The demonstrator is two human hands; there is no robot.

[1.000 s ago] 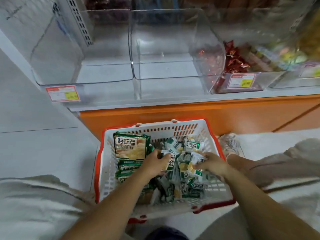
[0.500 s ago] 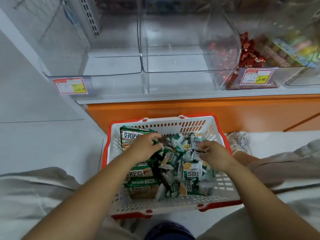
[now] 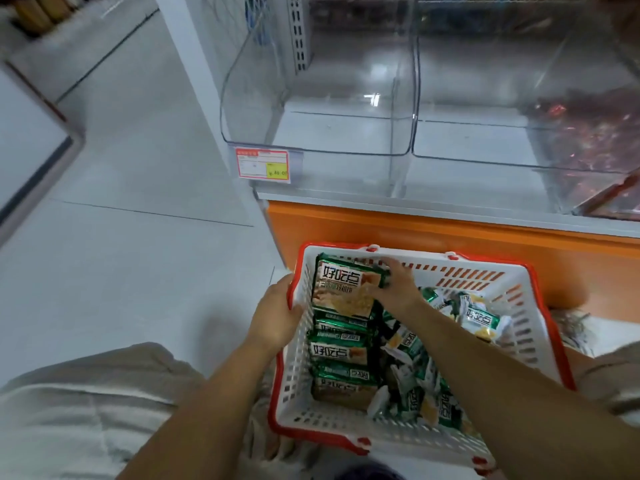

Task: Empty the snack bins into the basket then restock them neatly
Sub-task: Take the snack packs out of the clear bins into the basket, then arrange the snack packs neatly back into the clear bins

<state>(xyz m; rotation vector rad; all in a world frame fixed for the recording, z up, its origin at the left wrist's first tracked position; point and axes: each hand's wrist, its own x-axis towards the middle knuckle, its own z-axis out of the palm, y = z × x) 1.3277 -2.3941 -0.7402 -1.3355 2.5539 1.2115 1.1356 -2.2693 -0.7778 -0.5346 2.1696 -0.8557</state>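
Snack bins (image 3: 311, 133) on the shelf are seen empty: two clear ones side by side, the left one carrying a red and yellow price tag (image 3: 262, 167) on its front lip. A third bin (image 3: 606, 161) at the far right appears to hold red-wrapped sweets, though it is blurred.

The stock is found in the white basket (image 3: 467, 273) with the red rim, set on the floor below the shelf. Large green biscuit packs (image 3: 337, 353) are lined up along its left wall, and small green wrapped pieces (image 3: 481, 318) are heaped loose on the right.

The left hand (image 3: 277, 315) is curled over the basket's left rim and holds it. The right hand (image 3: 394, 289) is closed on the right end of the top pack (image 3: 343, 289), at the far left corner.

That pack's long axis is laid roughly left to right across the basket. The empty bins lie ahead of and above it, the tagged one most directly. A lift forward and up by the right hand is judged to be what restocking calls for.
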